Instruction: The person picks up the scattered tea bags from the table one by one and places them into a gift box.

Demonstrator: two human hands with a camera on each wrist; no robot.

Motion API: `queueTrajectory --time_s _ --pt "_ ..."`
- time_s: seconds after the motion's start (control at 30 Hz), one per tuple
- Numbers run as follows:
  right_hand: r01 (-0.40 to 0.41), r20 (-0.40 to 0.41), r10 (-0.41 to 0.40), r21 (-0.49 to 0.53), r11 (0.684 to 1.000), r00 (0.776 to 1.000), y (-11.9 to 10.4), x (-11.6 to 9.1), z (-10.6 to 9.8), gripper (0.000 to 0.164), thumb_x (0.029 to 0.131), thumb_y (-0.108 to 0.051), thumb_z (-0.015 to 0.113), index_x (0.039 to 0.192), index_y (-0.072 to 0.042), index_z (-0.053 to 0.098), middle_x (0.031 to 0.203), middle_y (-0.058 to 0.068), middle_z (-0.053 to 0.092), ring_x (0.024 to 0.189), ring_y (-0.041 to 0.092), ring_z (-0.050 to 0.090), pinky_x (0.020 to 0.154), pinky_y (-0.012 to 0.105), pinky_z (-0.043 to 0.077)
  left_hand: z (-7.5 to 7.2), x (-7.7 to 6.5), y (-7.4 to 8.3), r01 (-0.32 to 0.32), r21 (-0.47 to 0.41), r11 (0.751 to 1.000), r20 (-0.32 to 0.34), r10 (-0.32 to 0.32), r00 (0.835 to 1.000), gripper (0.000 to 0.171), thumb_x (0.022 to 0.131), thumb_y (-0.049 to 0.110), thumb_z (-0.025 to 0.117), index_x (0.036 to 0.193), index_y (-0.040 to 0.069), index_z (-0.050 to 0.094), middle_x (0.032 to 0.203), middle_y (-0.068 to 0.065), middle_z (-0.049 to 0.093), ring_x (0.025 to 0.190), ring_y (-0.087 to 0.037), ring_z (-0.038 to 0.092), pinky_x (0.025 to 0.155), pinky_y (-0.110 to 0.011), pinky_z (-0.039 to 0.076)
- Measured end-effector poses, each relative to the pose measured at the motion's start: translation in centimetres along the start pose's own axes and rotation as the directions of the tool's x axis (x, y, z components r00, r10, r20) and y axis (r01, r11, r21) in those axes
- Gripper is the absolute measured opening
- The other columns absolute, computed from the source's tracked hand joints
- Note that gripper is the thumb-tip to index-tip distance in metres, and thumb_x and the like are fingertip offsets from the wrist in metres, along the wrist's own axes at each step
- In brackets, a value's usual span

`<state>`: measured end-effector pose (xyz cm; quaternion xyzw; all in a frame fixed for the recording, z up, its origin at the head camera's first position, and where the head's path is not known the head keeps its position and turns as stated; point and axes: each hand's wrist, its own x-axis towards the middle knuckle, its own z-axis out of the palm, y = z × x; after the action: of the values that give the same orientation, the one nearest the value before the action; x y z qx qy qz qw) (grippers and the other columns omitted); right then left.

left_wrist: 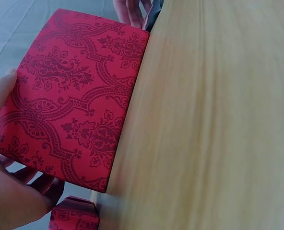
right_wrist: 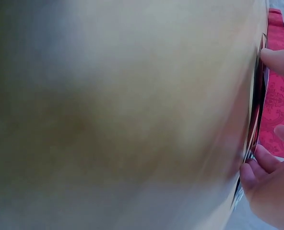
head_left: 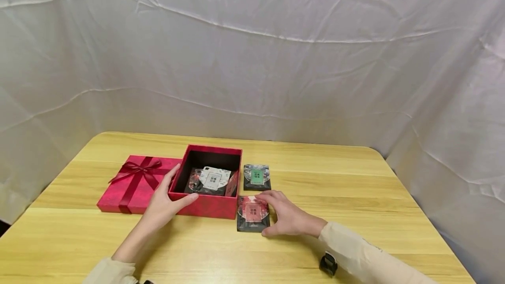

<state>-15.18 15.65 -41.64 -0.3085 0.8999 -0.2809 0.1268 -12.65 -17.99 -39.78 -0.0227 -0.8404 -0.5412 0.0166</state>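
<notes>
A red gift box (head_left: 209, 206) with a dark inside stands uncovered on the table. My left hand (head_left: 161, 203) grips its front left corner, thumb over the front rim and fingers along the left side. Inside, a white-labelled tea packet (head_left: 213, 179) lies over a dark one, with a red-labelled packet (head_left: 232, 184) leaning at the right wall. Right of the box, my right hand (head_left: 289, 216) holds a red-labelled tea packet (head_left: 252, 212) by its right side, fingers at the top edge and thumb by the lower corner. Behind it lies a green-labelled tea packet (head_left: 257, 177).
The box's red lid (head_left: 118, 189) with a dark red ribbon bow lies to the left, partly behind my left hand. A pale cloth (head_left: 252, 56) hangs around the back and sides of the wooden table (head_left: 355, 196).
</notes>
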Motion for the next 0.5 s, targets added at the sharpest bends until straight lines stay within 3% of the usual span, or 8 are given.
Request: queueTrajectory --time_s 0.5 --pt "0.042 0.013 -0.041 -0.038 0.998 0.999 0.2 -0.2 -0.34 0.093 0.067 -0.036 0.08 0.145 -0.004 0.041 0.144 0.018 0.038 0.127 0.032 0.038 0.096 0.061 0.04 0.01 0.03 -0.02 -0.003 0.006 1.0 -0.003 0.003 1.0 0.093 0.083 0.032 0.077 0.155 0.018 0.019 0.153 -0.02 0.026 0.137 -0.041 0.025 0.103 -0.068 0.025"
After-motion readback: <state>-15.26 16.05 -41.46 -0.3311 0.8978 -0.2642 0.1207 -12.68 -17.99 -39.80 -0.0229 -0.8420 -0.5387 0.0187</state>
